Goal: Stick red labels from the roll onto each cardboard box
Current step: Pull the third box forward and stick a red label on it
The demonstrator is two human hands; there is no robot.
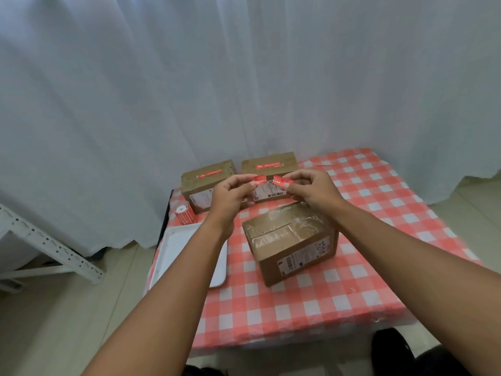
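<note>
White curtains [244,77] hang behind a table under a red-and-white checked cloth [366,213]. Above the table's middle, the left hand [233,191] pinches one red label [259,179] between thumb and fingertips, and the right hand [309,188] pinches a second red label [283,181] the same way; the two pieces look just apart, though blur makes that uncertain. At 6 o'clock from the hands lies an unlabelled cardboard box [291,241]. At 12 o'clock sit two labelled boxes [207,183] [269,164]. At 9 o'clock stands the label roll [185,213], beside a white tray [176,251].
</note>
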